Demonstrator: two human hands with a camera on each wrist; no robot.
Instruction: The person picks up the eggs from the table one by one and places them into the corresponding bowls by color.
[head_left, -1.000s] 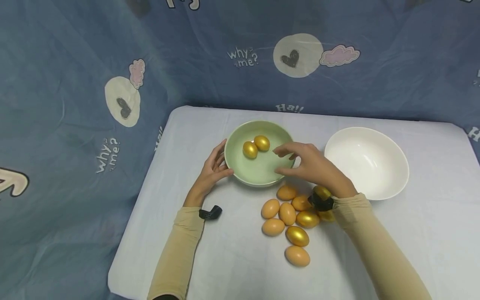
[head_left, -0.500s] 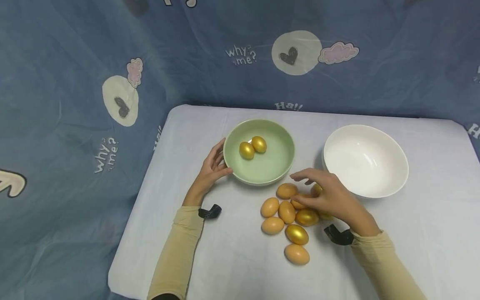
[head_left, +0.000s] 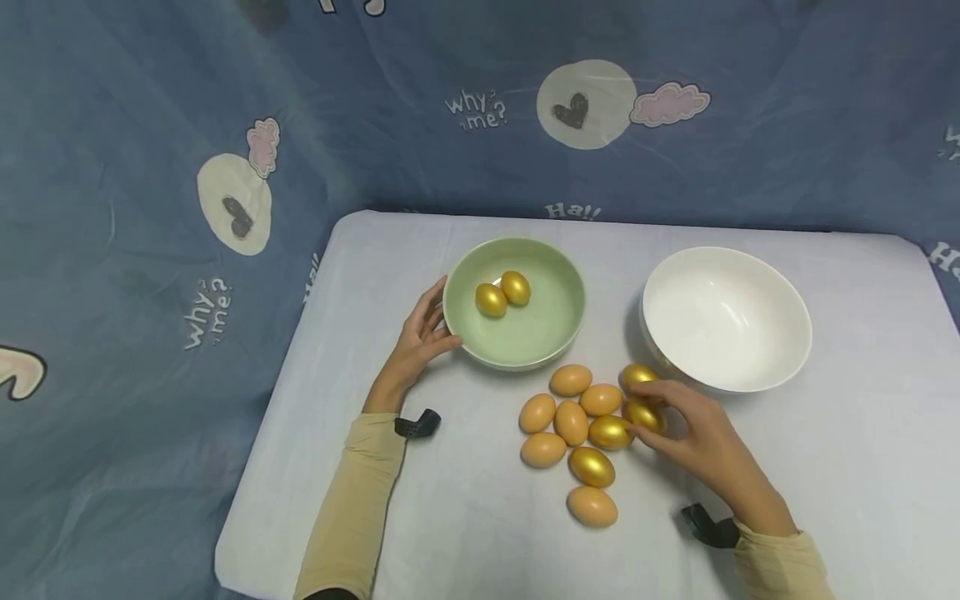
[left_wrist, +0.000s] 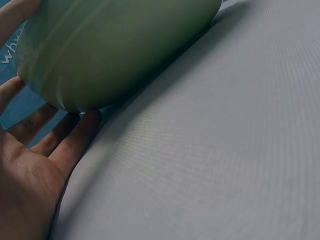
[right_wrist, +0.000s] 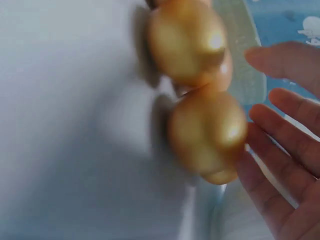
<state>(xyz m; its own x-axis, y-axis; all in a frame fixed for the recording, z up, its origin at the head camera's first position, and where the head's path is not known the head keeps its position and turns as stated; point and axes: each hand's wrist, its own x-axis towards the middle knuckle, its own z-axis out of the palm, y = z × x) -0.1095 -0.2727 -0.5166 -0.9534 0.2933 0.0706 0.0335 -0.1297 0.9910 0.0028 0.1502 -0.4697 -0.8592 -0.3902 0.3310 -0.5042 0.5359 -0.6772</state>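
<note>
I see my left hand (head_left: 417, 343) resting straight fingers on the green bowl (head_left: 558, 325); my right hand (head_left: 693, 446), fingers spread, seems to touch a gold egg (head_left: 643, 414).

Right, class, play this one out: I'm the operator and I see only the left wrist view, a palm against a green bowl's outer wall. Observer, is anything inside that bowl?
Observer: Yes. The head view shows two gold eggs lying in the green bowl, touching each other.
Operator: And where is the other hand?
Observer: The right hand is at the loose eggs on the table, its straight fingers against a gold egg.
Operator: Is there a second bowl?
Observer: Yes. A white bowl stands to the right of the green one, with nothing in it.
</note>
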